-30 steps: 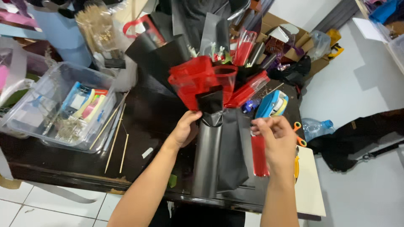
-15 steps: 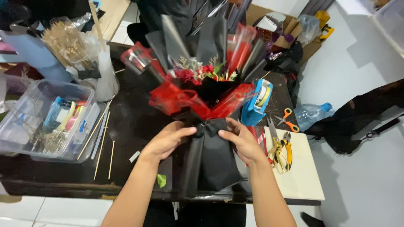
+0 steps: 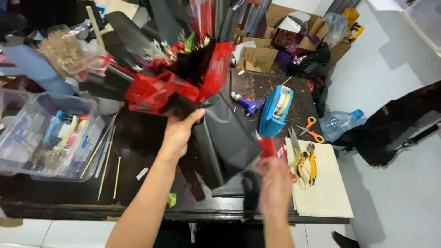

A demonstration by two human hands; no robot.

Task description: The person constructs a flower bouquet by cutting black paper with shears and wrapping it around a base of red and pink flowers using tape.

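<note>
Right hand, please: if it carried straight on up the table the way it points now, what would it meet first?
Probably the black wrapping paper of the bouquet, whose lower edge the right hand already touches. The blue tape dispenser lies further along and slightly to the right, though depth is hard to judge.

Red-and-black bouquet (image 3: 183, 87), blue tape dispenser (image 3: 275, 110)

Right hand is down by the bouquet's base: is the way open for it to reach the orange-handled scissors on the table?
Probably yes. The right hand grips the wrap's lower end, and the orange-handled scissors lie just beyond it on the dark table, uncovered. But it is occupied and would have to release the wrap.
</note>
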